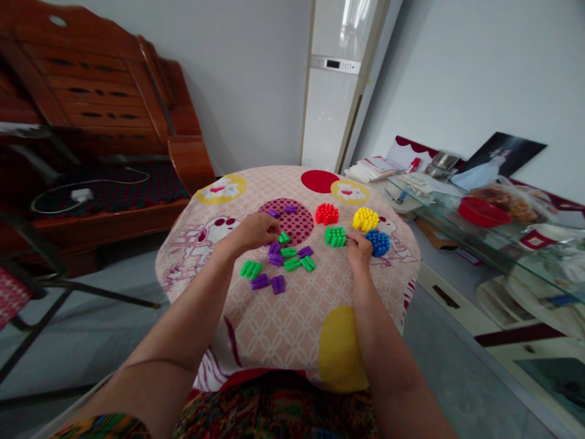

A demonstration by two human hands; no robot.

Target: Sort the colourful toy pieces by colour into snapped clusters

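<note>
Head view, knobbly green cluster (335, 236), patterned tablecloth (292, 326)

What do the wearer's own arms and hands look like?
The left hand and right hand are gloveless, with no watch or bracelet visible. Both forearms are uncovered. A patterned sleeve with yellow and green shows on the left arm.

Loose blocks (291, 264) are scattered on the tablecloth (292, 329), left of block clusters (335, 236); a bench (105, 116) is placed left, a shelf (445, 204) right.
</note>
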